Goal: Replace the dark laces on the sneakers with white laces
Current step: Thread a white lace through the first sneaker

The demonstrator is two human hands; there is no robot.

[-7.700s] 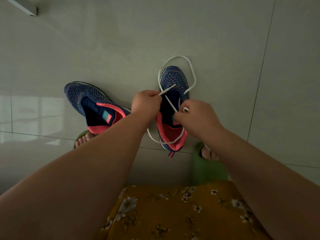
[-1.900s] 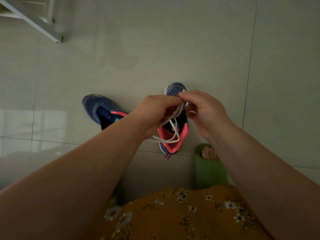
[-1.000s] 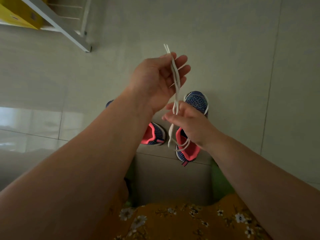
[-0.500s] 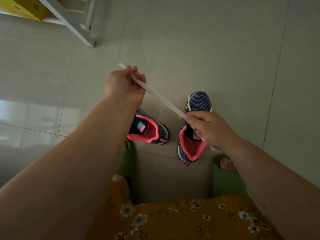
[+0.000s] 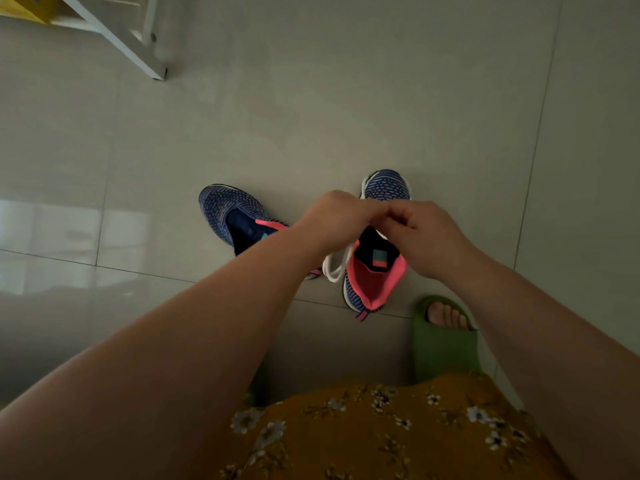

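Nearest the camera is a mustard floral skirt, with a foot in a green slipper planted on the tiled floor at the near right. Both forearms reach forward from there and the two hands meet just above the right sneaker. The left hand and right hand are both curled closed, fingertips touching, apparently pinching the white lace between them; the pinch itself is hidden, but a doubled loop of lace hangs from under the left hand beside the shoe's pink collar. Holding the ends together over the shoe probably serves to even the lengths or start a knot. How many eyelets are threaded cannot be seen. To the left, well apart from the hands, the left sneaker lies angled with its tongue open and no lace visible, likely waiting its turn. Far left stands a white furniture leg.
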